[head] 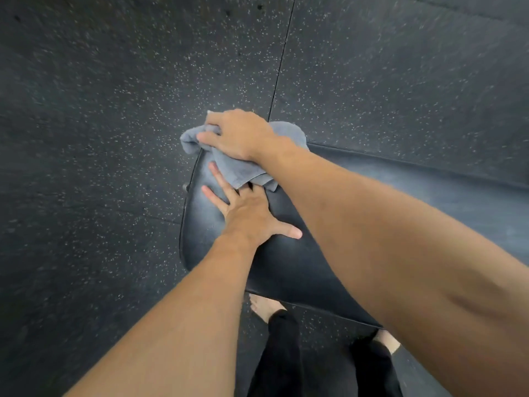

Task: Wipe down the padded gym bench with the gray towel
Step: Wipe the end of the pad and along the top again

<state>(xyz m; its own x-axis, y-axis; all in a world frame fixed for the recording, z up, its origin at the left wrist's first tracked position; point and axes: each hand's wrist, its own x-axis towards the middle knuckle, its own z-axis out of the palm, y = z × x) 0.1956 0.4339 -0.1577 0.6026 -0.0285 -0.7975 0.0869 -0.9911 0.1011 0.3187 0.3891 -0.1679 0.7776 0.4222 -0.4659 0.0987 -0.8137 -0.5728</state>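
While the right hand (240, 134) presses the gray towel (237, 164) against the far rounded corner of the padded gym bench (286, 262), the left hand (249, 213) lies flat on the dark pad just beside it, fingers (217, 176) spread and thumb out, bracing rather than holding anything. The right hand's grip is closed on the bunched cloth, fingers curled over its upper fold; the left hand's grip is apart and empty. Part of the towel spills over the bench's end toward the floor, and its near corner touches the fingertips of the left hand.

Judged from how things lie, the wipe is under way at one end of the pad. A pale, hazy sheen shows on the upholstery around the left hand and along the stretch running off to the right, but whether that is moisture, residue or reflected light cannot be told. The long run of pad toward the right edge, and the part hidden beneath the right forearm (386, 233), appear to remain to be covered.

Around the bench is a speckled black rubber floor (100, 110) with tile seams (282, 58). The person stands close against the near edge, dark trouser legs (282, 353) and bare feet (264, 306) visible below. Nothing else rests on the pad; the bracing left hand itself sits on surface the towel must pass over.
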